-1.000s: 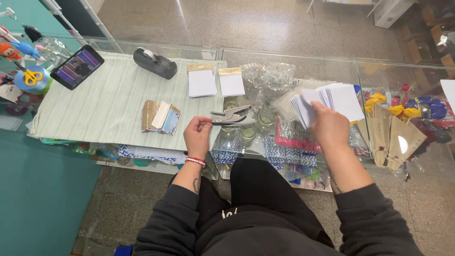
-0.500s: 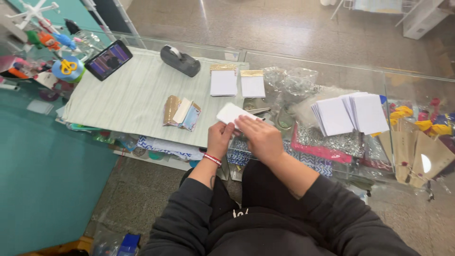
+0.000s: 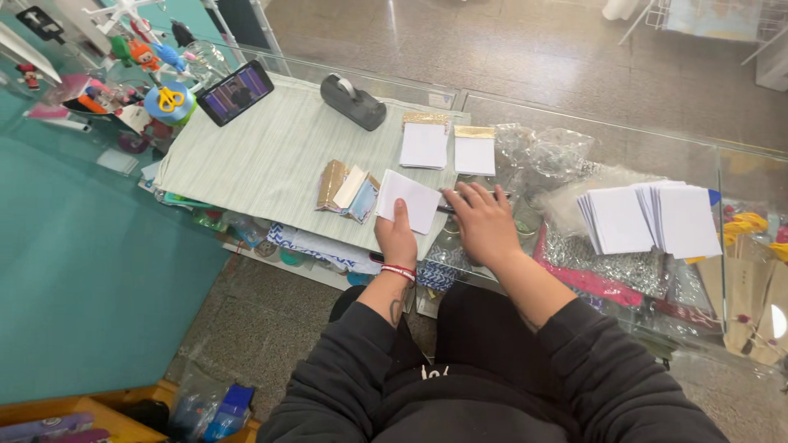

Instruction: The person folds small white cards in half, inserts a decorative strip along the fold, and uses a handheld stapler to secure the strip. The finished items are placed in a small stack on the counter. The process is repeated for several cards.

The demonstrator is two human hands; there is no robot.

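Observation:
My left hand (image 3: pixel 398 239) pinches the near edge of a white card (image 3: pixel 409 199) and holds it flat on the pale green mat (image 3: pixel 271 156). Just to its right, my right hand (image 3: pixel 484 223) lies palm down on the glass counter (image 3: pixel 574 107) with fingers spread. It rests over a dark thin tool (image 3: pixel 447 209), most of which it hides. A small pile of gold and blue packets (image 3: pixel 349 187) lies left of the card. Two short stacks of white cards (image 3: pixel 424 143) with gold tops sit beyond.
A black tape dispenser (image 3: pixel 353 101) and a propped phone (image 3: pixel 235 92) stand at the mat's far side. Fanned white cards (image 3: pixel 652 217) lie at the right, clear plastic bags (image 3: pixel 546 152) behind my right hand. Colourful toys (image 3: pixel 156 78) crowd the far left beside a teal surface (image 3: pixel 82 271).
My right hand left the fanned cards at the right, met my left hand with a white card, then settled on the glass. My left hand now holds that card on the mat.

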